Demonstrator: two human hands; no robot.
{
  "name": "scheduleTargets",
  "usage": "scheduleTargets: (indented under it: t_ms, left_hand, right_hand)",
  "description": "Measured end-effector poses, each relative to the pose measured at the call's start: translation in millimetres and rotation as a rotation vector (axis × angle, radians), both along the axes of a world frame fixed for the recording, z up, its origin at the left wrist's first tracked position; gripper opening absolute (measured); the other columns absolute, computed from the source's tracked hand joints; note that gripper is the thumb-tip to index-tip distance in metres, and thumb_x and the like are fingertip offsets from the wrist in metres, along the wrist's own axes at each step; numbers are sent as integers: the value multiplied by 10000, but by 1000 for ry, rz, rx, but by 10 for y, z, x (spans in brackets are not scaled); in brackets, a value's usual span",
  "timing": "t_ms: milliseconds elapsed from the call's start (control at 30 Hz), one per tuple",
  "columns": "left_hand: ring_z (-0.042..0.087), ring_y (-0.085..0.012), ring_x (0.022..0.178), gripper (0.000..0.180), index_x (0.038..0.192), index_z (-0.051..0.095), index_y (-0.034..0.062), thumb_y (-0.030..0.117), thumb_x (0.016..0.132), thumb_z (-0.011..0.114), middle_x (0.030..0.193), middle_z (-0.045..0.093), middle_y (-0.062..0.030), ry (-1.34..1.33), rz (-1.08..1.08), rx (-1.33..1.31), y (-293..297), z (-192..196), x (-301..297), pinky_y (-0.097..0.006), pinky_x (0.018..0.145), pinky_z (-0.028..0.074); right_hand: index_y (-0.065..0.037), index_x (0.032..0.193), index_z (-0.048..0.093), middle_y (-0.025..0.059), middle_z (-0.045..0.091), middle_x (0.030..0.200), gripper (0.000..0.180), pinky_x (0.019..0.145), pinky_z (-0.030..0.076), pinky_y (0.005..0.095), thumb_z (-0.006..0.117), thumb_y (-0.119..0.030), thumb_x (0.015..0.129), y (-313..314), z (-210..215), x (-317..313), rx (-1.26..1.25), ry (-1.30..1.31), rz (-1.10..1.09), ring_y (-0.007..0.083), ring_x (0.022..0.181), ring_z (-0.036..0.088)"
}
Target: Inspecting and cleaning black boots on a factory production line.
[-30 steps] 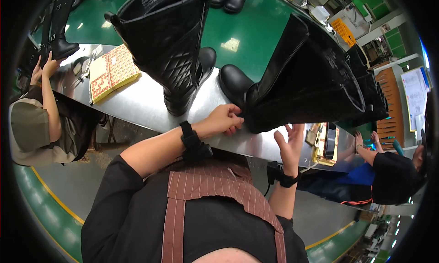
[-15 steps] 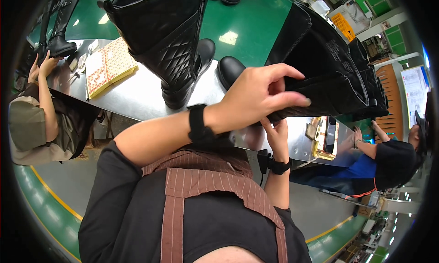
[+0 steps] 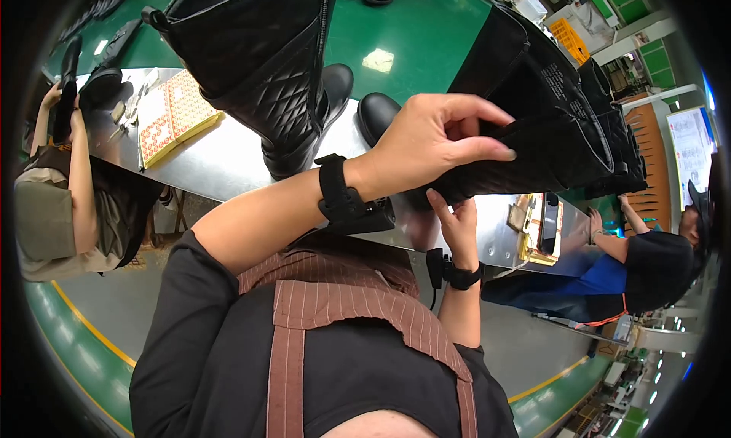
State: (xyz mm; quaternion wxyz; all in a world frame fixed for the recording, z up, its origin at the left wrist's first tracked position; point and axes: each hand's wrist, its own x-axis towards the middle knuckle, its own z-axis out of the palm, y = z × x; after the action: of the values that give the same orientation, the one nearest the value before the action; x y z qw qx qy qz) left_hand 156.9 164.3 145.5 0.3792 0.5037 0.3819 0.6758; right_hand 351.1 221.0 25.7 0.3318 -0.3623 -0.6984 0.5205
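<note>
A tall black boot [image 3: 525, 145] lies tilted in front of me, its wide shaft opening toward the right and its rounded toe [image 3: 377, 116] toward the left. My left hand [image 3: 434, 137] reaches across it, thumb and index finger curled around a fold of the black leather. Below the shaft, my right hand [image 3: 459, 228] touches its underside with the thumb up; the boot hides part of the fingers. To the left another black boot [image 3: 293, 95] with a quilted panel and a side zip stands upright on the metal table, apart from both hands.
A stack of sticker sheets [image 3: 171, 114] lies on the metal table [image 3: 228, 160] at left. Beyond runs a green surface [image 3: 411, 46] with more boots. One co-worker [image 3: 57, 217] handles a dark boot at left; another [image 3: 632, 259] stands at right. A phone [image 3: 550, 225] lies on papers.
My left hand has shifted slightly along the leather, with the boot shaft turned a little. At left, the co-worker's boot has been lifted upright. The standing boot appears slightly further left.
</note>
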Motion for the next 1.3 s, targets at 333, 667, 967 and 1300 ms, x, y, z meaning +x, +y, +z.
scheduleTargets:
  t_ms: [333, 667, 967, 1300]
  left_hand:
    - [593, -228, 618, 190, 804, 601, 79, 164, 793, 771, 708, 600, -27, 874, 899, 573, 227, 68, -112, -339, 555, 419]
    - [513, -277, 733, 109, 893, 531, 47, 63, 908, 637, 833, 533, -89, 672, 585, 437, 37, -116, -120, -348, 703, 406]
    - [407, -67, 595, 183, 1013, 596, 27, 76, 887, 719, 707, 501, 8, 358, 285, 156, -116, -145, 50, -240, 523, 345]
    - [324, -13, 578, 356, 725, 502, 54, 243, 912, 739, 601, 386, 79, 280, -40, -120, 49, -63, -59, -219, 490, 266]
  right_hand:
    - [41, 1115, 637, 99, 721, 1009, 350, 831, 507, 294, 781, -135, 850, -23, 10, -54, 70, -21, -3, 159, 907, 661]
    - [17, 1219, 579, 83, 677, 1124, 388, 909, 490, 307, 742, -100, 888, 14, -35, 7, 6, -70, 77, 152, 1030, 627]
    - [28, 1274, 524, 84, 647, 1162, 457, 917, 485, 306, 738, -110, 895, -11, -4, -21, -12, -24, 103, 156, 1053, 613]
    - [-24, 1271, 571, 218, 368, 1454, 549, 733, 431, 286, 762, -316, 848, -99, 1162, 94, 1484, -20, -415, 161, 873, 478]
